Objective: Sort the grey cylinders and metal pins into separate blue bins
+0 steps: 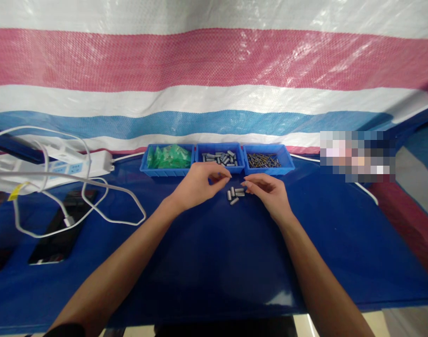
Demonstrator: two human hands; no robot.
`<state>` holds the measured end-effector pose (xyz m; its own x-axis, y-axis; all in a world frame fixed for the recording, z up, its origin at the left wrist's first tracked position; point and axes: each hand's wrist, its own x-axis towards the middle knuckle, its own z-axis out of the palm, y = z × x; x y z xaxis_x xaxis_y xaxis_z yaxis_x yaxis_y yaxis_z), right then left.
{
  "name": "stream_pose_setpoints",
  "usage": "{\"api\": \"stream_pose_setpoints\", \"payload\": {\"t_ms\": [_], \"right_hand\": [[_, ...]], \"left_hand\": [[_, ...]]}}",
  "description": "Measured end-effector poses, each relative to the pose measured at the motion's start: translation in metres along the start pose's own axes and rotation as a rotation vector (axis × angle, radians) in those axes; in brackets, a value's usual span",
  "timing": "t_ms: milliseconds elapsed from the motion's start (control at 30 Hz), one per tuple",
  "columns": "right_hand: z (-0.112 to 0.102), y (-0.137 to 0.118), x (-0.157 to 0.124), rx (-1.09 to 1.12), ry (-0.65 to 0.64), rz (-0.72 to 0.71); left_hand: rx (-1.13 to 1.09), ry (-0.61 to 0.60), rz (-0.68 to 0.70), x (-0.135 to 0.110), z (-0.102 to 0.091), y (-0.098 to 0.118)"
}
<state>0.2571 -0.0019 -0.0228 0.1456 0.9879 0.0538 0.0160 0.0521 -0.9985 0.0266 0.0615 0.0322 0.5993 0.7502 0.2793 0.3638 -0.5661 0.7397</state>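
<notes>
Several small grey metal cylinders [235, 192] lie in a loose group on the blue tabletop between my hands. My left hand [199, 185] is closed in a pinch just up and left of them, in front of the middle bin. Whatever its fingertips hold, if anything, is too small to make out. On the other side, my right hand [270, 191] also has thumb and fingers pinched, close to the right end of the group. I cannot tell what lies between those fingertips. Behind, a blue bin [219, 148] contains more such cylinders, partly covered by my left hand.
A left bin [166, 172] holds green plastic bags [169, 157]; a right bin [287, 161] holds many screws [263, 160]. White cables [115, 222], a power strip [101, 162] and a dark phone [55, 238] occupy the left. A striped sheet [214, 61] hangs behind.
</notes>
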Motion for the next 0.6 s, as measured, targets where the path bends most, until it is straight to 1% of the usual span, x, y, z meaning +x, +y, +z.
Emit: {"api": "stream_pose_setpoints", "payload": {"t_ms": [100,167,200,300,367,600], "right_hand": [[-0.005,0.004,0.003,0.005,0.032,-0.004],[-0.008,0.005,0.003,0.003,0.048,-0.004],[-0.009,0.005,0.004,-0.001,0.055,-0.005],[-0.011,0.004,0.004,-0.011,0.075,-0.012],[-0.011,0.004,0.003,-0.011,0.079,-0.015],[-0.008,0.006,0.003,-0.003,0.051,-0.004]], "left_hand": [[0.173,-0.217,0.038,-0.004,0.01,0.009],[0.318,-0.305,0.041,-0.006,0.019,0.014],[0.386,-0.331,0.03,-0.007,0.023,0.016],[0.536,-0.378,0.016,-0.01,0.034,0.019],[0.588,-0.404,0.021,-0.012,0.039,0.019],[0.599,-0.428,0.049,-0.013,0.043,0.017]]}}
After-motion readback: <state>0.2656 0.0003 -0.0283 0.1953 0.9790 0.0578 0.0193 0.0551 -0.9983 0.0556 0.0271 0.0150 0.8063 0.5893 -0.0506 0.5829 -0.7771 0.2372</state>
